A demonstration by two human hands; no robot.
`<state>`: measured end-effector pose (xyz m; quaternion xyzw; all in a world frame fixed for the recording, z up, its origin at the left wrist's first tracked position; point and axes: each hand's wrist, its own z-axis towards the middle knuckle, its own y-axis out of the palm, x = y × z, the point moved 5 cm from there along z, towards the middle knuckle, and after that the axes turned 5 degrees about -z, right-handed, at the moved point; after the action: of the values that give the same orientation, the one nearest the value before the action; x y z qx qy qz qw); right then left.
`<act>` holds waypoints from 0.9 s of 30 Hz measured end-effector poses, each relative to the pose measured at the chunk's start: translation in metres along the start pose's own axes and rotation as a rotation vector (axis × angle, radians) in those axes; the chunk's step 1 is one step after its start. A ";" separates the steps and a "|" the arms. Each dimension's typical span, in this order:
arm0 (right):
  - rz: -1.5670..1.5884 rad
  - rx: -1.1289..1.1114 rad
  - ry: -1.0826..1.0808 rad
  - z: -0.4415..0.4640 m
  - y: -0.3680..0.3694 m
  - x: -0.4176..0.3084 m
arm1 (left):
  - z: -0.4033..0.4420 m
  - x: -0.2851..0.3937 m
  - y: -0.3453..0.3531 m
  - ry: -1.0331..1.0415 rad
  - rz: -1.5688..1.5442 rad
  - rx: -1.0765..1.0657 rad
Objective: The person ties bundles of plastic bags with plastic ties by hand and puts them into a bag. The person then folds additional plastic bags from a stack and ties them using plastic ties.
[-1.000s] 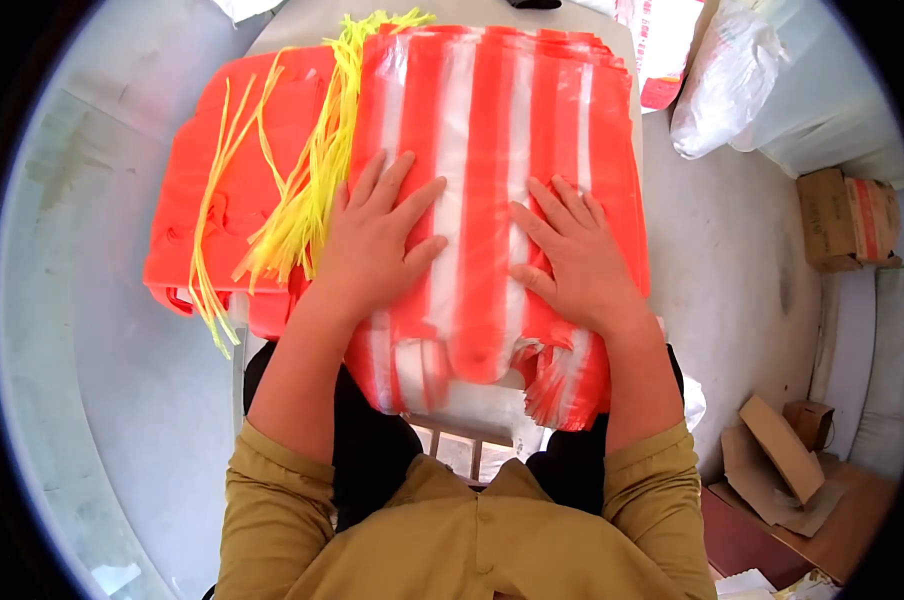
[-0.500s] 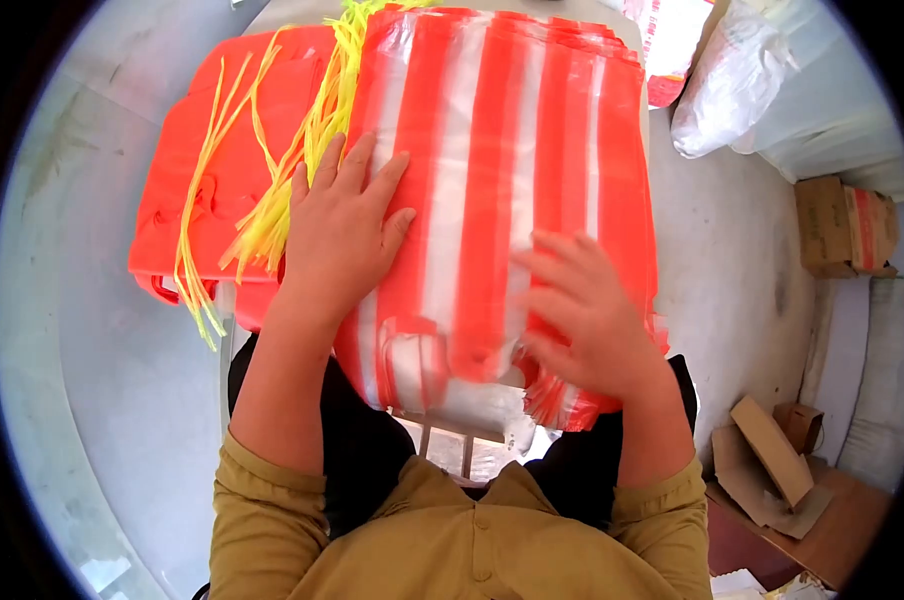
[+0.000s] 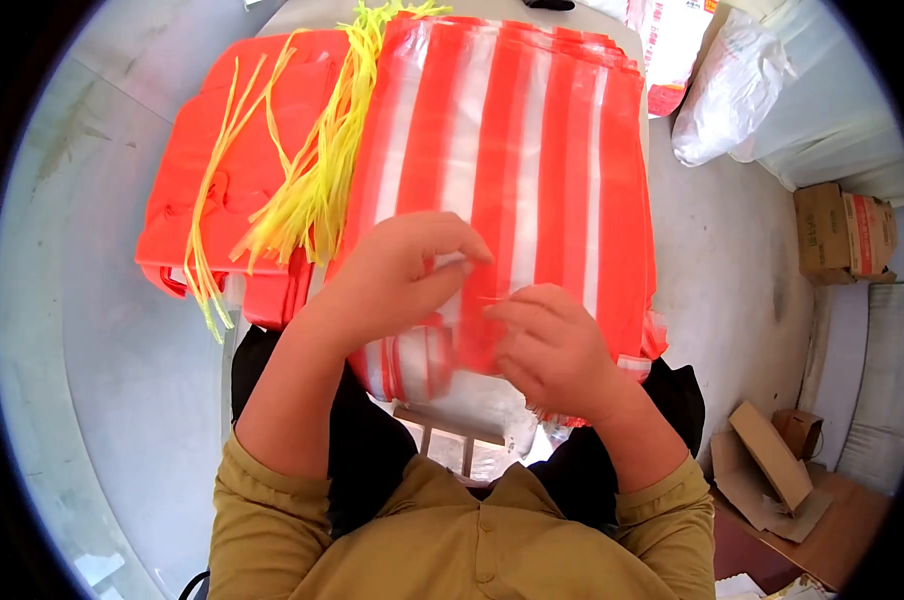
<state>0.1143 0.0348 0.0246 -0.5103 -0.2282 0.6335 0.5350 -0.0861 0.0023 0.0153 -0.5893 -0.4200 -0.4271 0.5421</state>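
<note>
The right hand (image 3: 557,345) has its fingertips drawn together near the lower edge of the striped plastic stack (image 3: 572,150), and the left hand (image 3: 397,280) is curled above it; blur hides whether either grips anything. The thin layers could slide or crease if a fingertip catches more than one, since they look slick. The loose lower corners could snag under a wrist and drag the pile askew. At eleven o'clock, yellow strips (image 3: 347,160) lie against the stack's left edge and could tangle if it shifts; the red bundle (image 3: 262,130) sits at ten o'clock. Beneath is a pale tabletop (image 3: 307,14). Beyond, a grey floor (image 3: 712,300) spreads out, with an open carton (image 3: 772,455) at four o'clock, a cardboard box (image 3: 827,235) near three and a white bag (image 3: 727,90) at two
</note>
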 end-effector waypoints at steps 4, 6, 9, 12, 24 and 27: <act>0.261 0.203 0.290 -0.002 -0.009 0.020 | -0.009 0.016 0.003 0.162 0.008 -0.061; 0.367 0.203 0.364 -0.004 -0.007 0.029 | -0.010 0.026 0.009 0.278 0.132 0.010; 0.458 0.192 0.418 -0.004 -0.006 0.031 | -0.007 0.017 0.021 0.332 0.220 0.035; 0.467 0.226 0.540 0.002 -0.004 0.025 | -0.006 0.017 0.025 0.344 0.221 0.069; 0.711 0.171 0.624 0.008 0.007 0.038 | -0.028 -0.014 -0.047 0.058 -0.215 0.712; 0.831 0.183 0.707 0.003 0.009 0.045 | -0.038 -0.020 -0.051 -0.103 -0.343 0.723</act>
<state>0.1120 0.0735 -0.0002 -0.6903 0.2420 0.5987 0.3262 -0.1421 -0.0330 0.0116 -0.3024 -0.6619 -0.3060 0.6138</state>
